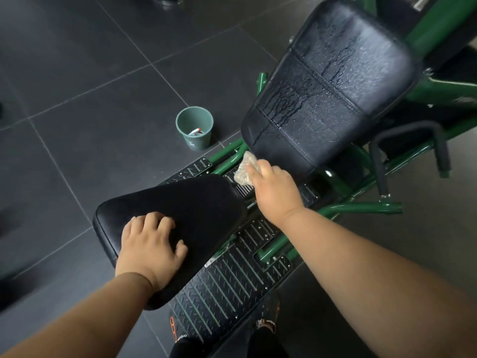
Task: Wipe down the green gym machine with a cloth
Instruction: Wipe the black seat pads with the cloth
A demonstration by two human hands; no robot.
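right hand (273, 188) is out in front, grip pinched around a small crumpled beige cloth (244, 169), pressing it at the lower edge of the big black padded backrest (327, 86) of the green-framed gym machine (436, 29). the backrest is tilted and wet, streaks of liquid running down its vinyl and beading across the upper panel. the cloth sits right where the pad's bottom corner meets the green tubing (227, 156), just above a ribbed black metal footplate (232, 282).

left hand (152, 244) is flat on the black padded seat (178, 223), fingers (157, 220) spread and lightly curled over the surface, holding nothing, just resting palm down. the seat looks dry and matte beside the glistening backrest.

off to the left on the dark grey tiled floor (77, 86) stands a small green plastic bucket (195, 128), upright, well apart from the hands, with something white and red lying inside; can't tell what it is. a black foam-covered handle (410, 148) curves up on the right side of the frame. at the bottom edge, dark shoes with orange markings (268, 316) stand on the footplate.
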